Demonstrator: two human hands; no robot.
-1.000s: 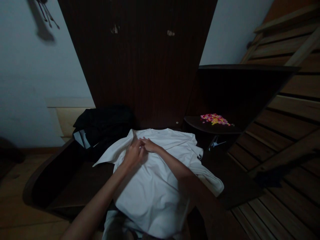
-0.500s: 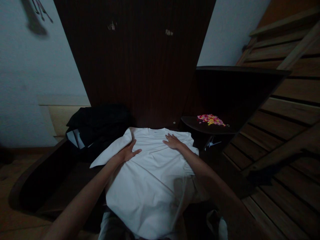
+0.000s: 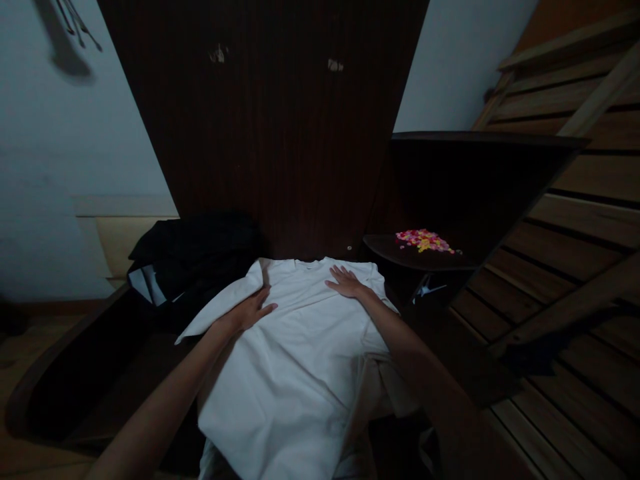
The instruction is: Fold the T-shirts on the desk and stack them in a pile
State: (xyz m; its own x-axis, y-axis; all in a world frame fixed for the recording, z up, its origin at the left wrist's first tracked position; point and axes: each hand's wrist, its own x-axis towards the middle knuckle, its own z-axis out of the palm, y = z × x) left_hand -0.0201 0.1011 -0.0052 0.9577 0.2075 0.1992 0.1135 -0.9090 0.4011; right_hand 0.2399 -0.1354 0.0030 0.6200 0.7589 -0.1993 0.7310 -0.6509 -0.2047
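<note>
A white shirt (image 3: 295, 360) lies spread before me, its collar at the far end and its lower part draping toward my lap. One sleeve points out to the left. My left hand (image 3: 253, 310) rests on the shirt's left side near that sleeve, thumb apart from the fingers. On the upper right of the chest, my right hand (image 3: 345, 281) lies flat with its fingers spread. Wrinkles run across the cloth between the two hands. The right sleeve is partly hidden behind my right forearm.
Dark clothes (image 3: 200, 253) are heaped at the left behind the shirt. A tall dark wooden panel (image 3: 280, 133) stands at the back. Small pink and yellow pieces (image 3: 425, 241) lie on a rounded shelf (image 3: 383, 252) at the right, beside a slatted wooden structure (image 3: 590, 220).
My left hand has slid slightly left and toward me on the shirt. The shirt's lower edge has shifted left, and a fold has opened near my right forearm. My right hand stays nearly still.
</note>
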